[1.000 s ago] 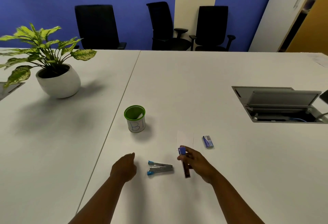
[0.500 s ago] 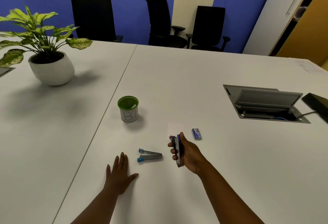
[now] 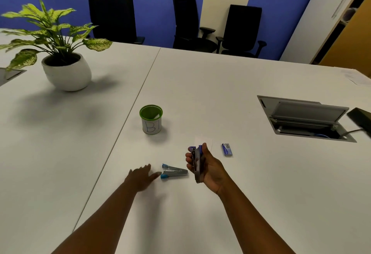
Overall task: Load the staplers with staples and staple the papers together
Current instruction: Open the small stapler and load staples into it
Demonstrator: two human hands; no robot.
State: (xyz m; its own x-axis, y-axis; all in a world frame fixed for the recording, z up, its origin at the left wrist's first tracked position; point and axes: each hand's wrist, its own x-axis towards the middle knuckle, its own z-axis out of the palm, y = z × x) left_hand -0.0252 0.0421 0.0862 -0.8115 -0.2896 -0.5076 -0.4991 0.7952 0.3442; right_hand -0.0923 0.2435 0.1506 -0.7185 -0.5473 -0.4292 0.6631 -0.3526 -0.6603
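We hold the dark blue and silver stapler (image 3: 196,163) up in our right hand (image 3: 208,168), fingers wrapped round it, probably to open it for staples. Our left hand (image 3: 141,177) reaches with loose, straight fingers and holds nothing, close beside the small silver stapler with light blue ends (image 3: 173,172) lying on the white table (image 3: 220,93).

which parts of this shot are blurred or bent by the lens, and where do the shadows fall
Head view: the left hand is smeared by motion blur, while the right hand gripping the purple stapler looks fairly sharp; the wide lens bows the table edges and tilts the walls; the plant pot casts a soft shadow toward the camera, the green cup only a faint one.
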